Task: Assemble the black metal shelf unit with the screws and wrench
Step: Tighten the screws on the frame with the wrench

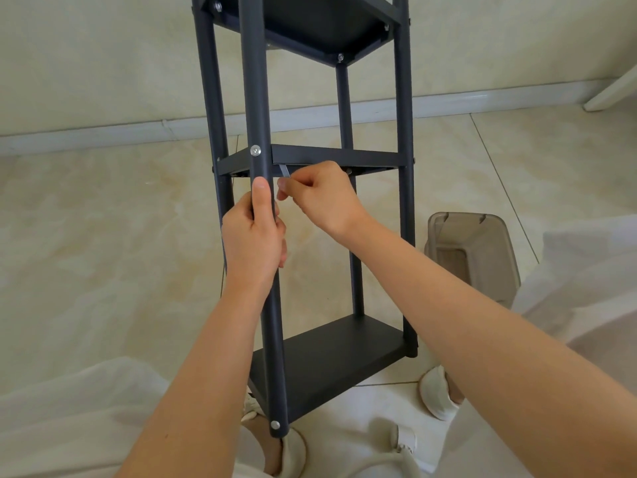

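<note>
The black metal shelf unit (403, 98) stands upright on the floor with three shelves between four posts. My left hand (255, 236) grips the near front post (272, 339) just below the middle shelf (331, 157). A silver screw (255, 151) sits in that post at the middle shelf, and another screw (275, 424) near the post's foot. My right hand (324, 194) pinches a small silver wrench (284, 170) whose upper end goes under the middle shelf's front edge.
A translucent grey plastic box (475, 250) stands on the tiled floor right of the shelf. My legs in light trousers and light slippers (437, 395) frame the shelf's base. A white skirting board (103, 136) runs along the wall behind.
</note>
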A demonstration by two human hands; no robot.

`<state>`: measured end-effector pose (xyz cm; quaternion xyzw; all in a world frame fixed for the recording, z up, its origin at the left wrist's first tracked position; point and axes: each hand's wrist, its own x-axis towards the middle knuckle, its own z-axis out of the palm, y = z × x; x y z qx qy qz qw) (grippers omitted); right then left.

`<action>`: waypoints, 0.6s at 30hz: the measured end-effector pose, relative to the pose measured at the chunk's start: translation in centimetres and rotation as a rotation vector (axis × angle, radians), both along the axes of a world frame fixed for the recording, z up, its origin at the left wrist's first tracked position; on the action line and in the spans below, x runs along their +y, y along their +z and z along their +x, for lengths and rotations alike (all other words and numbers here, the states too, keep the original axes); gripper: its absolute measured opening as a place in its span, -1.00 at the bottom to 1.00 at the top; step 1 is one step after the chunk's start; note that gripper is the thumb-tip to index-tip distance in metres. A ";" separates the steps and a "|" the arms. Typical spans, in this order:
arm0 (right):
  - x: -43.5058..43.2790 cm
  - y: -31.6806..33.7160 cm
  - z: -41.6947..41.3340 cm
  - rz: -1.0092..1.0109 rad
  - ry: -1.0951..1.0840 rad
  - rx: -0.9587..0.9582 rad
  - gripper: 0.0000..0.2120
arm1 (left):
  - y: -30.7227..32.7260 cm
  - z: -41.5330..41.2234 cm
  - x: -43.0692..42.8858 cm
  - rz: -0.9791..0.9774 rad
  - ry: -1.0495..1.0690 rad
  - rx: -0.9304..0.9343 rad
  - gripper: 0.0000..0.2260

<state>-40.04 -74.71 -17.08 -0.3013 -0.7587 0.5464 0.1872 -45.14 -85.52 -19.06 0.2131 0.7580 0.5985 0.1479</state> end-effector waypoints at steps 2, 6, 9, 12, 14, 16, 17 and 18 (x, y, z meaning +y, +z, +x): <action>-0.1 -0.3 -0.1 0.010 -0.001 0.006 -0.69 | -0.1 0.0 0.0 -0.003 -0.002 -0.001 -0.41; -0.3 -0.9 -0.3 -0.031 0.022 0.062 -0.61 | -0.2 0.0 -0.2 -0.001 -0.008 -0.001 -0.41; -0.7 -1.6 -0.7 -0.017 0.002 0.103 -0.58 | -0.2 0.1 -0.3 -0.011 -0.012 0.017 -0.42; -1.1 -2.5 -1.2 0.006 -0.057 0.140 -0.66 | -0.1 0.1 -0.2 -0.025 -0.013 0.033 -0.50; -1.4 -3.1 -1.5 0.014 -0.104 0.166 -0.69 | -0.1 0.1 -0.1 -0.030 -0.014 0.038 -0.52; -1.5 -3.5 -1.7 0.030 -0.142 0.192 -0.70 | 0.0 0.1 0.0 -0.030 -0.019 0.041 -0.52; -1.4 -3.6 -1.8 0.046 -0.157 0.198 -0.70 | 0.0 0.1 -0.1 -0.029 -0.022 0.042 -0.50; -1.3 -3.7 -1.9 0.061 -0.167 0.198 -0.70 | 0.0 0.1 -0.1 -0.027 -0.024 0.042 -0.48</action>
